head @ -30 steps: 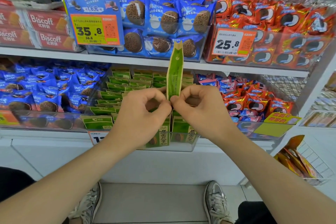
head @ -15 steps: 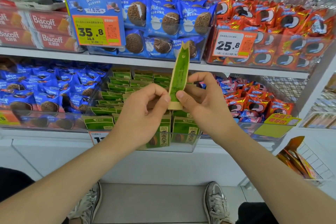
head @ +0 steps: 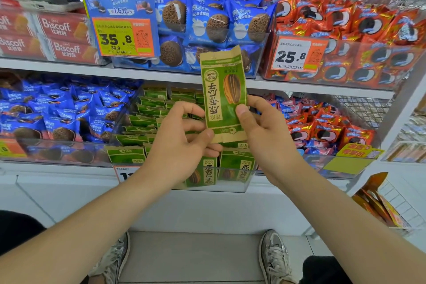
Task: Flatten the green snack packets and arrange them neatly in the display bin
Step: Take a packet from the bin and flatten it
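The green packet (head: 222, 97) is held upright above the display bin (head: 239, 188), left hand (head: 177, 145) pinching its lower corner & right hand (head: 260, 127) pinching its right edge w/ the thumb, so I would smooth it flat btw both thumbs before slotting it in.

Open room above the stacked green packets (head: 147, 109), upper shelf (head: 161, 77) close overhead.

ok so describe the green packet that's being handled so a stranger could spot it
Find the lower shelf's clear display bin, between blue packets and red ones. Just above it, the left hand and right hand pinch one green packet. Unlike its neighbours in the bin, it is held upright, front facing the camera.
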Motion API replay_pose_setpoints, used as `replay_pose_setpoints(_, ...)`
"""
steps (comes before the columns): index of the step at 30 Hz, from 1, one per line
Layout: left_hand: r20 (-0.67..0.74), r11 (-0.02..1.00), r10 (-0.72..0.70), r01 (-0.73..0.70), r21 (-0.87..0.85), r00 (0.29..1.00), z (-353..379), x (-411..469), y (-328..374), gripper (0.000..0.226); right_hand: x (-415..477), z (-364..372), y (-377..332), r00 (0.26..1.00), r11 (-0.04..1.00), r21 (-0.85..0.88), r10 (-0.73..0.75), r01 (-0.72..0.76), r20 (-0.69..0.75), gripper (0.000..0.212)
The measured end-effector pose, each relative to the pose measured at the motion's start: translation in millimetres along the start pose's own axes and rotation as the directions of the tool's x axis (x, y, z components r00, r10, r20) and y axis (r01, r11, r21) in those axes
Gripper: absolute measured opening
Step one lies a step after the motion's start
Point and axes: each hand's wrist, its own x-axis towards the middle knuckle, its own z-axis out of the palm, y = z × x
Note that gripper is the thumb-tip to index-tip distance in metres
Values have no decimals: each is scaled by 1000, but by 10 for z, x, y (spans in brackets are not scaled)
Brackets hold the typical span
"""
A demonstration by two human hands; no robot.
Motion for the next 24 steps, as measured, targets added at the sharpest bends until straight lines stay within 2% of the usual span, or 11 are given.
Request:
replay_pose_setpoints(2, -52, 1000, 5, -6, -13, 999, -24, 15, -15, 26, 4, -59, -18, 999, 998, -59, -1, 3, 36, 27)
replay_pose_setpoints(6, -54, 994, -87, 84, -68, 995, -77, 72, -45, 21, -1, -108, -22, 991, 987, -158, 34, -14, 129, 58)
replay_pose_setpoints(10, 8, 973, -172, 171, -154, 985, -83, 126, -81, 14, 12, -111, 14, 991, 977, -206, -31, 57, 127, 62)
replay_pose_setpoints(13, 20, 972, -171, 172, -160, 985, -105, 156, -96, 12, 16, -101, 20, 992, 976, -208, -41, 66, 123, 63)
replay_pose_setpoints(17, 12, 994, -94, 95, -54, 995, -110, 121, -48, 20, 20, -99, 31, 991, 984, -173, -24, 47, 131, 65)
replay_pose_setpoints(21, 59, 992, 3, -10, 126, 998, -109, 50, -1, 39, 1, -75, 43, 988, 1000, -27, 3, 1, 156, 57)
replay_pose_setpoints(24, 22, 942, 144, -143, 302, 989, -144, 8, -25, 55, -16, -28, 40, 985, 994, -55, -84, 93, 151, 52)
